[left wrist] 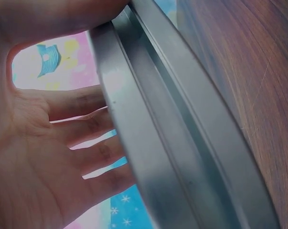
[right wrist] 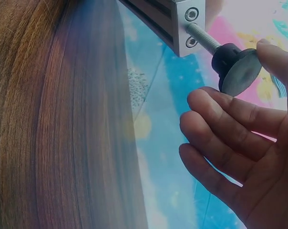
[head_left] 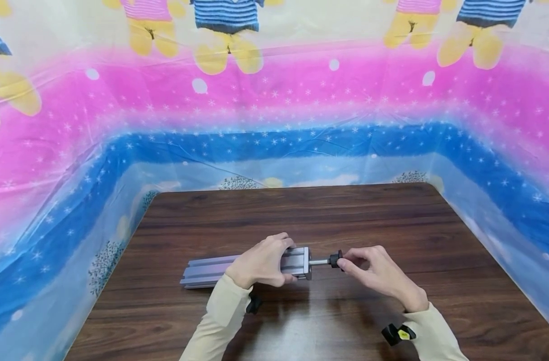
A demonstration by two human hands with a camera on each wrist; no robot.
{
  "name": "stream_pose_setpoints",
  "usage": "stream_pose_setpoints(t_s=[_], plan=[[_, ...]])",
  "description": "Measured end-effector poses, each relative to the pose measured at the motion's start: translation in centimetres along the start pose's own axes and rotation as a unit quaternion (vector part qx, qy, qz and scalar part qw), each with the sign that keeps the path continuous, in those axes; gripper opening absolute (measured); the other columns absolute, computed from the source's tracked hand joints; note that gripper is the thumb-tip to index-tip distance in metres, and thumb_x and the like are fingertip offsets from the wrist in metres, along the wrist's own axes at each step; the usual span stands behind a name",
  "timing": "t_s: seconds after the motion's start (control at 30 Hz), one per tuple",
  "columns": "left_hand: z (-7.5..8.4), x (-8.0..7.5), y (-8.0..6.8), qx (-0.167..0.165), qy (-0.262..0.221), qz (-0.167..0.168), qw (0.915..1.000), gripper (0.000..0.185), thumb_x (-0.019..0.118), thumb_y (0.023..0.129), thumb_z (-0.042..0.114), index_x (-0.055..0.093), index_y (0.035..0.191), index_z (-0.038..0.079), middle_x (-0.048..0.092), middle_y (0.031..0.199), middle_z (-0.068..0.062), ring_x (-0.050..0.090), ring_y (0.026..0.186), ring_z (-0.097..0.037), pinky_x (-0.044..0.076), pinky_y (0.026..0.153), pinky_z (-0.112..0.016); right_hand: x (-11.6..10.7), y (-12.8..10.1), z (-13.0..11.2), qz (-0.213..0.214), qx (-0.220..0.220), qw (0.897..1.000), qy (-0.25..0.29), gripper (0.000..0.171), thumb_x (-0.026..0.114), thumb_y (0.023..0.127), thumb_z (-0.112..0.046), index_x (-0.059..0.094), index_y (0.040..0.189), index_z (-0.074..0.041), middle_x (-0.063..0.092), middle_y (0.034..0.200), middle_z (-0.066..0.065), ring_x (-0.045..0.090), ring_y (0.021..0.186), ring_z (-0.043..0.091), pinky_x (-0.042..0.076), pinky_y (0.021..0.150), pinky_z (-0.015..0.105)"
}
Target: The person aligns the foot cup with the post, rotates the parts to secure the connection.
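Aluminium profile (head_left: 238,267), one, partly hidden under gripping left hand (head_left: 262,262); right hand (head_left: 377,275) pinches one black knob (head_left: 334,259) on threaded rod (head_left: 318,261), near table (head_left: 392,220) front edge.

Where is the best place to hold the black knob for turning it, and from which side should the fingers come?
Pinch the black knob by its round rim, coming from the right, off the bar's end, as the right hand does. Its threaded rod sticks out of the aluminium bar, which the left hand grips.
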State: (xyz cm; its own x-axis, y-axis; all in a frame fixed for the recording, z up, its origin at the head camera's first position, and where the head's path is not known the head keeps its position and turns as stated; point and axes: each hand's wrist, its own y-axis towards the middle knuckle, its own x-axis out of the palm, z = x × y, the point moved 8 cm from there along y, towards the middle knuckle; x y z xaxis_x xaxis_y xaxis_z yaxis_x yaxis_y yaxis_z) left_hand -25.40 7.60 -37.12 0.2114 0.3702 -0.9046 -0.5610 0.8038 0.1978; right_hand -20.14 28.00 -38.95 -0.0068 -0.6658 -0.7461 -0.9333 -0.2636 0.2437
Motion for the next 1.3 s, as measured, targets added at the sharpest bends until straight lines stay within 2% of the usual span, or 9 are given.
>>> stream_pose_setpoints(t_s=[0.17, 0.3, 0.43, 0.53, 0.7, 0.87, 0.97, 1.13, 1.3], plan=[[0.0, 0.0, 0.1, -0.002, 0.002, -0.001, 1.0000, 0.056, 0.085, 0.069, 0.031, 0.067, 0.113, 0.001, 0.064, 0.101, -0.004, 0.058, 0.084, -0.016, 0.051, 0.072, -0.026, 0.0, 0.0, 0.1, -0.005, 0.008, 1.000, 0.002, 0.021, 0.060, 0.102, -0.032, 0.074, 0.091, -0.021, 0.070, 0.075, -0.014, 0.068, 0.070, 0.006, 0.056, 0.065, 0.026], [0.1, -0.2, 0.1, -0.003, 0.007, 0.000, 1.0000, 0.056, 0.084, 0.069, 0.032, 0.067, 0.112, 0.001, 0.063, 0.100, -0.004, 0.057, 0.085, -0.016, 0.050, 0.072, -0.027, -0.5, -0.3, -0.2, 0.013, -0.016, 1.000, -0.007, 0.017, 0.068, 0.097, -0.029, 0.074, 0.106, -0.017, 0.074, 0.091, -0.009, 0.070, 0.081, 0.006, 0.057, 0.071, 0.029], [0.0, -0.2, 0.2, -0.002, 0.009, -0.001, 1.0000, 0.056, 0.084, 0.069, 0.032, 0.067, 0.113, 0.002, 0.063, 0.100, -0.004, 0.056, 0.085, -0.017, 0.050, 0.073, -0.028, -1.1, -0.6, -1.3, 0.039, -0.078, 0.996, -0.032, 0.047, 0.082, 0.084, -0.025, 0.066, 0.128, -0.016, 0.072, 0.111, -0.008, 0.070, 0.094, 0.013, 0.057, 0.082, 0.036], [0.0, -0.3, 0.1, -0.001, 0.010, 0.000, 0.9999, 0.055, 0.084, 0.069, 0.032, 0.067, 0.113, 0.002, 0.063, 0.101, -0.004, 0.057, 0.085, -0.016, 0.050, 0.073, -0.028, -1.1, -0.5, -1.8, 0.043, -0.106, 0.993, -0.040, 0.056, 0.085, 0.081, -0.021, 0.063, 0.133, -0.020, 0.070, 0.117, -0.008, 0.069, 0.097, 0.017, 0.057, 0.083, 0.038], [0.1, -0.2, 0.1, -0.001, 0.009, -0.002, 1.0000, 0.056, 0.084, 0.069, 0.031, 0.067, 0.113, 0.002, 0.063, 0.101, -0.004, 0.057, 0.085, -0.016, 0.050, 0.074, -0.028, -1.1, -0.4, -1.8, 0.040, -0.100, 0.994, -0.031, 0.048, 0.085, 0.082, -0.018, 0.067, 0.126, -0.019, 0.073, 0.112, -0.008, 0.071, 0.094, 0.016, 0.058, 0.081, 0.039], [0.2, -0.3, 0.0, -0.003, 0.007, -0.003, 1.0000, 0.056, 0.084, 0.069, 0.031, 0.067, 0.113, 0.002, 0.063, 0.100, -0.004, 0.056, 0.084, -0.016, 0.050, 0.072, -0.027, -0.9, -0.3, -1.4, 0.036, -0.071, 0.997, -0.024, 0.033, 0.081, 0.086, -0.024, 0.072, 0.117, -0.016, 0.074, 0.101, -0.011, 0.070, 0.089, 0.008, 0.058, 0.079, 0.036], [0.2, -0.3, 0.0, -0.001, 0.005, 0.000, 1.0000, 0.055, 0.084, 0.068, 0.031, 0.067, 0.112, 0.002, 0.063, 0.099, -0.004, 0.056, 0.083, -0.016, 0.050, 0.071, -0.027, -0.7, -0.2, -1.1, 0.029, -0.053, 0.998, -0.017, 0.023, 0.078, 0.089, -0.027, 0.073, 0.110, -0.018, 0.073, 0.095, -0.014, 0.068, 0.085, 0.002, 0.058, 0.077, 0.034], [0.2, -0.4, 0.0, -0.001, 0.005, 0.001, 1.0000, 0.056, 0.084, 0.068, 0.031, 0.067, 0.112, 0.002, 0.062, 0.099, -0.004, 0.057, 0.084, -0.016, 0.050, 0.072, -0.027, -0.4, -0.1, -0.9, 0.012, -0.027, 1.000, -0.001, 0.007, 0.072, 0.094, -0.029, 0.074, 0.100, -0.025, 0.071, 0.087, -0.017, 0.066, 0.080, -0.001, 0.058, 0.073, 0.033], [0.3, -0.4, -0.1, -0.003, 0.002, -0.004, 1.0000, 0.056, 0.083, 0.068, 0.031, 0.066, 0.113, 0.002, 0.063, 0.101, -0.004, 0.057, 0.085, -0.016, 0.050, 0.073, -0.027, -0.1, 0.1, -0.7, 0.005, -0.019, 1.000, 0.007, 0.011, 0.067, 0.098, -0.029, 0.072, 0.089, -0.027, 0.070, 0.078, -0.014, 0.064, 0.070, 0.000, 0.055, 0.065, 0.027]])
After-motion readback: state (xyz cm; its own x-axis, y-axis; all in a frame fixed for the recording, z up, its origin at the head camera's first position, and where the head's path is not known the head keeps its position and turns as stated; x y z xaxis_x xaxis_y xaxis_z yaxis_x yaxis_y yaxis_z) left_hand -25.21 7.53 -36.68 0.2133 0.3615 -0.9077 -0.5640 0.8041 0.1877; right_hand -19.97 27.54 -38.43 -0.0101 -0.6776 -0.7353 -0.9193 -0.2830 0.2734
